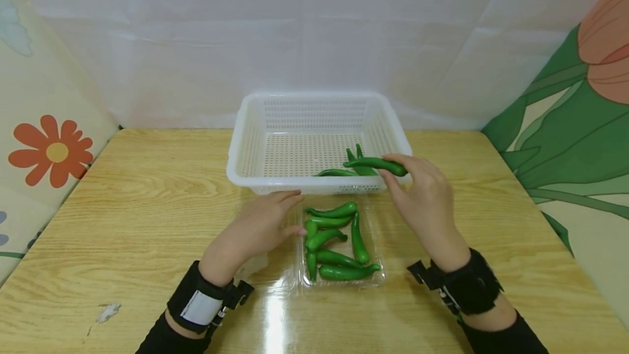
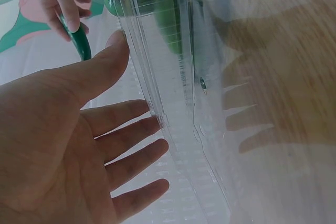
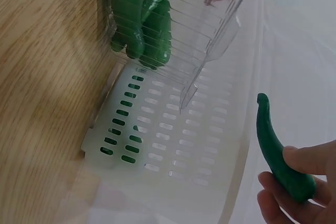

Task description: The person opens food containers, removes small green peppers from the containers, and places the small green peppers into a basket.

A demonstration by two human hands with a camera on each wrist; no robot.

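Observation:
My right hand [image 1: 426, 198] pinches a green chili pepper [image 1: 375, 165] by its thick end, above the front right of a white plastic basket [image 1: 245, 180]. In the right wrist view the same pepper [image 3: 273, 145] sits between thumb and fingers, its thin tip free. Inside the basket lie several other green peppers [image 1: 336, 172]. My left hand [image 1: 260, 223] is beside a clear plastic box [image 1: 377, 239] that holds several green peppers [image 1: 344, 272]. Its fingers [image 2: 131, 140] are straight and spread by the box's wall; whether they touch it I cannot tell.
The wooden table [image 1: 147, 206] carries basket and box, the basket standing behind the box. A white sheet [image 1: 314, 26] hangs at the back. Flower-printed panels [image 1: 56, 149] flank the table on both sides. A pale worn patch [image 1: 108, 313] marks the table at front left.

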